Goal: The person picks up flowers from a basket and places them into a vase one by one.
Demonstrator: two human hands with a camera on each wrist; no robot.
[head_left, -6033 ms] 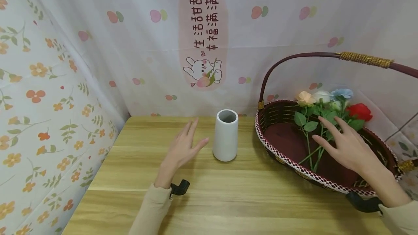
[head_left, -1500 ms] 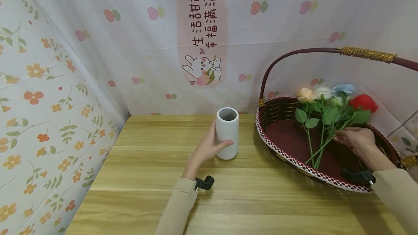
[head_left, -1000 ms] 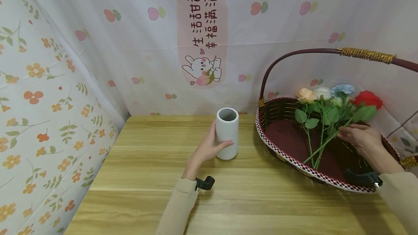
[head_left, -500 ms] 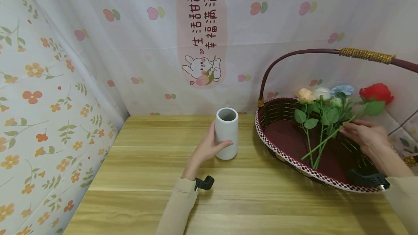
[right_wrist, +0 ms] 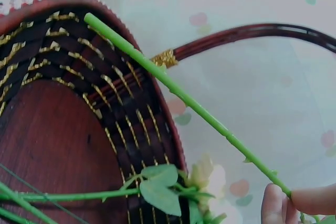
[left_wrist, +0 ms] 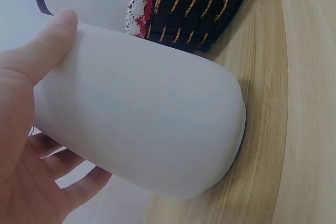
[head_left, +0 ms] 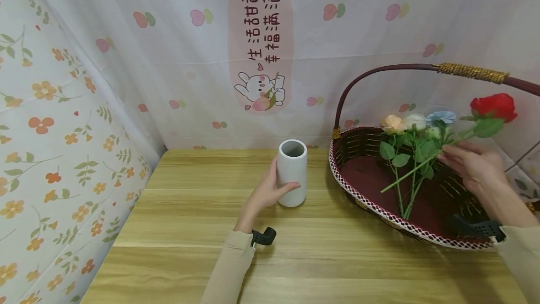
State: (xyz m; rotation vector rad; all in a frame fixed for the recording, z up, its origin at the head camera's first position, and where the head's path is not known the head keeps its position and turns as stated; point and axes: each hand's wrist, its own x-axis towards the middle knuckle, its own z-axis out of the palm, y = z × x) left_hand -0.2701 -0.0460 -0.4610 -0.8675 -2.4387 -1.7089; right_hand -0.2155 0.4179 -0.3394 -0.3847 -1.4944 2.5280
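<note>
A white vase point(head_left: 293, 172) stands upright on the wooden table. My left hand point(head_left: 270, 186) grips it from the left side, thumb across its front; the left wrist view has the vase point(left_wrist: 147, 108) lying between thumb and fingers. Over the right part of the basket, my right hand point(head_left: 476, 165) pinches the green stem of a red rose point(head_left: 493, 107). The rose tilts with its bloom up to the right. In the right wrist view the thorny stem point(right_wrist: 199, 111) runs free from the fingertips point(right_wrist: 272, 200) to its cut end.
A dark oval basket point(head_left: 358, 199) with a white-trimmed rim and a tall arched handle point(head_left: 388, 65) sits at the right. Inside lie several more flowers, among them a peach rose point(head_left: 394, 125) and a blue flower point(head_left: 440, 117). A patterned curtain hangs behind the table point(head_left: 190, 229).
My left hand has gone from open beside the vase to gripping it. My right hand has taken hold of the red rose and lifted it up and rightward from the other flowers.
</note>
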